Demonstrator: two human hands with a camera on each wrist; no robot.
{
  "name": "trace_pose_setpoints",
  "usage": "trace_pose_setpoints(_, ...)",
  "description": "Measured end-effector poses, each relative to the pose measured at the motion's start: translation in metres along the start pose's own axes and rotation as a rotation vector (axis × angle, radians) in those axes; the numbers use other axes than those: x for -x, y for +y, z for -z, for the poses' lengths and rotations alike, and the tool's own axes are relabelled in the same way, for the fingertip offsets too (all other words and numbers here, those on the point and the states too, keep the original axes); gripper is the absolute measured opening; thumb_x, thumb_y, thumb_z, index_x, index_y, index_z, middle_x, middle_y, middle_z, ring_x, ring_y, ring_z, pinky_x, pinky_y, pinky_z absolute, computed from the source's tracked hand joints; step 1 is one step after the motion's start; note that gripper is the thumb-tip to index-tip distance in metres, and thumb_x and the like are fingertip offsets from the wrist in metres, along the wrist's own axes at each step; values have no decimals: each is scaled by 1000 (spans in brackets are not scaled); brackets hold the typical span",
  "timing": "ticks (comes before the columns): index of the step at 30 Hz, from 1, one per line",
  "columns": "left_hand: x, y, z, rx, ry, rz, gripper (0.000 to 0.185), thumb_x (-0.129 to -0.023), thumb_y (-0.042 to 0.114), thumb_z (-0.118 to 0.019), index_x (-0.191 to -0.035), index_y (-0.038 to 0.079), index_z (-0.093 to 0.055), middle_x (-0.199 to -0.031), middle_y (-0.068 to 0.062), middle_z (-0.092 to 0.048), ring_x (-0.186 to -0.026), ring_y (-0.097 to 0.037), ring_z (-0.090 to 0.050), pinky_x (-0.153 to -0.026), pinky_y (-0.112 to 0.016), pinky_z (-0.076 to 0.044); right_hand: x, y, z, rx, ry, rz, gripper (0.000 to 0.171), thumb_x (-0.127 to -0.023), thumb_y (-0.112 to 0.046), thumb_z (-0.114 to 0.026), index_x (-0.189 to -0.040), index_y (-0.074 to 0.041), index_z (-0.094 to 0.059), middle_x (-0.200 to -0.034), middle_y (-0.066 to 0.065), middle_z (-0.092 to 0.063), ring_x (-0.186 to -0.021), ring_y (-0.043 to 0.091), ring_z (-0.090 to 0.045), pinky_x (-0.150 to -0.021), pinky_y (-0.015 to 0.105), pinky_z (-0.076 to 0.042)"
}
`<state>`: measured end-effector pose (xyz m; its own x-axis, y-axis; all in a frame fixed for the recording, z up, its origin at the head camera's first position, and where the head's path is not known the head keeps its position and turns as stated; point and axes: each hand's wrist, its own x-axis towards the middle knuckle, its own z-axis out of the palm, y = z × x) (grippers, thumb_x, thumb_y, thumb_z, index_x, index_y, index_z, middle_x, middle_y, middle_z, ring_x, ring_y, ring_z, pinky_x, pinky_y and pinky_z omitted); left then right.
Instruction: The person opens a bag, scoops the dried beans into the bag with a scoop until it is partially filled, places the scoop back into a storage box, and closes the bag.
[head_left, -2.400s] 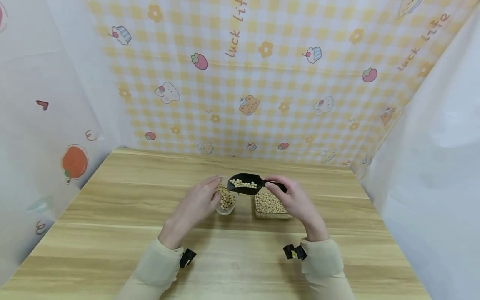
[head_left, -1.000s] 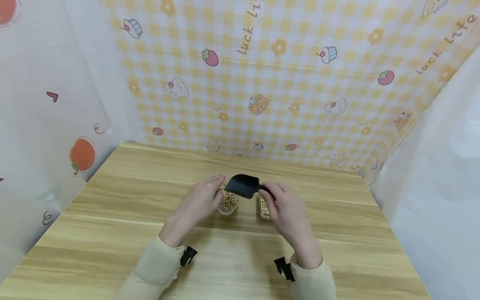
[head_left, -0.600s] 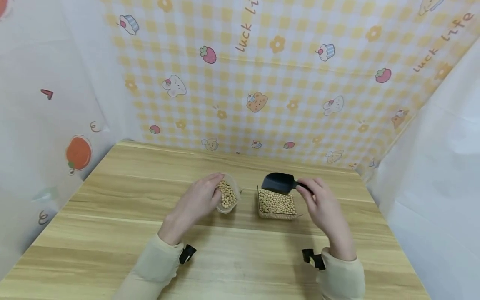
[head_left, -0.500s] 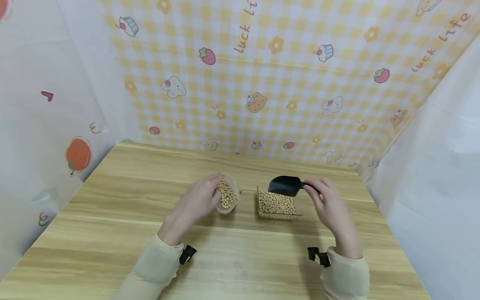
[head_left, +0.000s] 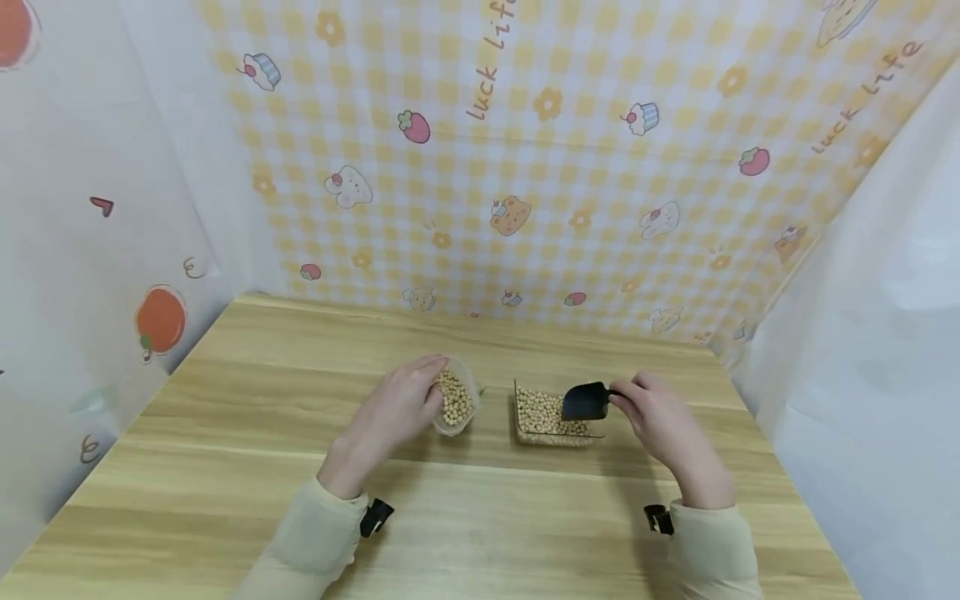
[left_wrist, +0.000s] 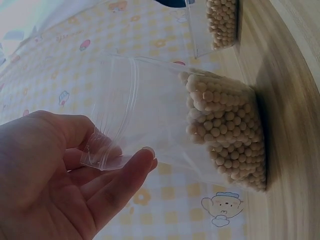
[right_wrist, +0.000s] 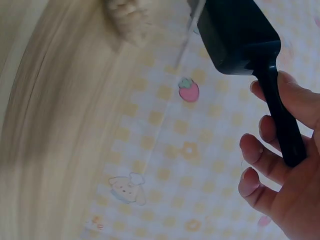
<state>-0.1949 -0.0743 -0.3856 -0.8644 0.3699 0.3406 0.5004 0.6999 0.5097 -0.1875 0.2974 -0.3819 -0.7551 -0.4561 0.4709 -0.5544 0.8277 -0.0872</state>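
Note:
A small clear plastic bag [head_left: 454, 402] [left_wrist: 165, 125] partly filled with soybeans stands on the wooden table [head_left: 225, 433]. My left hand [head_left: 397, 408] [left_wrist: 60, 175] pinches its open rim. To the right sits a clear rectangular box [head_left: 546, 415] of soybeans [left_wrist: 222, 22]. My right hand [head_left: 652, 417] [right_wrist: 280, 165] grips the handle of a black scoop [head_left: 587, 402] [right_wrist: 240, 40], whose bowl dips into the right side of the box.
Yellow checked cloth with cartoon prints [head_left: 525, 167] hangs behind the table. White sheets close off the left side [head_left: 75, 208] and the right side [head_left: 862, 333]. Bare wood lies in front of the bag and the box.
My right hand carried the scoop from over the bag rightwards, then lowered it into the box. The beans seen in the scoop earlier are gone from it. My left hand stayed on the bag.

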Motion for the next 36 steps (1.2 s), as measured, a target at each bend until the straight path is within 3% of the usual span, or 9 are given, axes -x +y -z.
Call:
trace_pose_setpoints(4, 1, -1, -2, -6, 7, -7, 44, -87, -1, -54, -131, -9, -56, -136, -23, -54, -81, -19, -57, -66, -26, -48, -6, 1, -4, 41, -25, 74, 10, -83, -1, -74, -92, -6, -72, -72, -4, -45, -58, 9, -38, -51, 27, -36)
trace_pose_setpoints(6, 1, -1, -2, 5, 6, -3, 45, -87, -2, -54, -131, -9, -56, -137, -23, -53, -71, -18, -54, -61, -26, -48, -9, 2, -3, 73, -64, 78, 10, -83, -2, -74, -88, -8, -70, -71, -5, -40, -58, 10, -34, -52, 27, -33)
trace_pose_setpoints(12, 1, -2, -2, 5, 9, -2, 45, -87, -2, -53, -131, -9, -56, -138, -23, -52, -82, -20, -56, -66, -27, -48, -16, 3, -4, 191, -192, 79, 8, -86, -9, -73, -87, -12, -66, -71, -3, -34, -59, 15, -33, -51, 29, -29)
trace_pose_setpoints(14, 1, -2, -2, 4, 8, -4, 45, -87, -2, -53, -131, -9, -56, -137, -23, -53, -77, -18, -55, -64, -26, -47, -18, 3, -6, 204, -200, 91, 8, -86, -10, -73, -87, -12, -66, -71, -2, -34, -59, 16, -33, -51, 29, -30)
trace_pose_setpoints(17, 1, -3, -3, 8, 3, -2, 45, -87, -2, -53, -132, -10, -55, -138, -24, -52, -62, -15, -46, -57, -26, -45, -19, 5, -12, 160, -183, 98, 8, -85, -7, -73, -86, -10, -67, -71, -3, -33, -60, 16, -32, -53, 29, -32)
trace_pose_setpoints(23, 1, -3, -4, -9, 13, -14, 45, -87, -2, -54, -131, -9, -56, -137, -23, -53, -84, -20, -57, -67, -27, -48, -14, 16, -26, -9, -111, 112, 11, -82, 1, -74, -90, -6, -71, -70, -5, -37, -60, 11, -34, -54, 27, -35)
trace_pose_setpoints(30, 2, -2, -5, 0, 13, -11, 46, -86, -2, -54, -131, -9, -55, -137, -23, -53, -72, -16, -53, -62, -25, -48, -3, 30, -47, -162, -33, 169, 17, -80, 4, -74, -97, -1, -72, -77, -1, -53, -62, 5, -44, -53, 25, -42)
trace_pose_setpoints(33, 1, -3, -6, -12, 24, -19, 45, -86, -2, -55, -130, -9, -57, -135, -23, -55, -91, -22, -61, -74, -30, -51, 2, 31, -54, -201, -60, 169, 20, -81, 3, -73, -102, 1, -72, -79, 1, -57, -63, 4, -47, -54, 25, -44)
trace_pose_setpoints(36, 0, -3, -7, -17, 23, -23, 45, -86, -2, -55, -130, -9, -57, -134, -23, -56, -110, -28, -60, -83, -35, -51, 6, 30, -59, -219, -93, 151, 23, -82, 1, -73, -105, 1, -72, -81, 0, -58, -64, 3, -48, -55, 25, -45)
